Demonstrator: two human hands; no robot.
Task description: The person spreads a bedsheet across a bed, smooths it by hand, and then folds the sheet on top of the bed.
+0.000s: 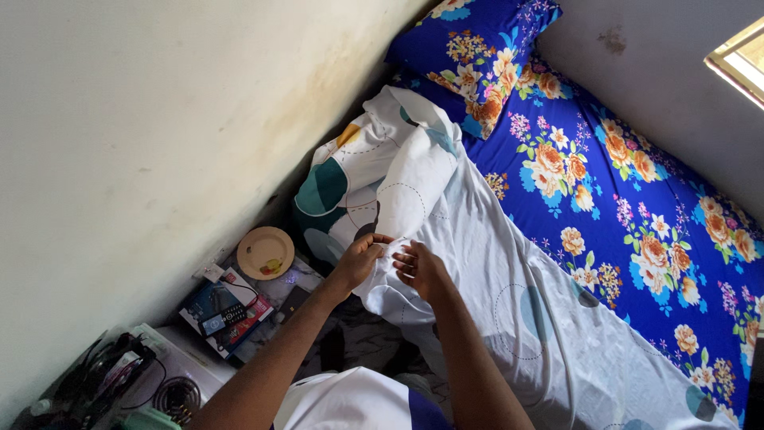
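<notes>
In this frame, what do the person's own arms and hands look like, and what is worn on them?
Both forearms are bare from the elbow down, with no sleeves reaching them. The left hand and right hand are bare: no gloves, watch or bracelets show, and rings cannot be made out. At the bottom edge, a white garment with a dark blue part covers the torso.

Stained pale wall (143, 135) beside a floral blue bed (637, 207); daylit window (740, 60).

Bed in blue floral cotton sheet (637, 183); matching floral pillow (477, 56) at head; white circle-patterned sheet (493, 271), seemingly bunched, lies across it.
</notes>
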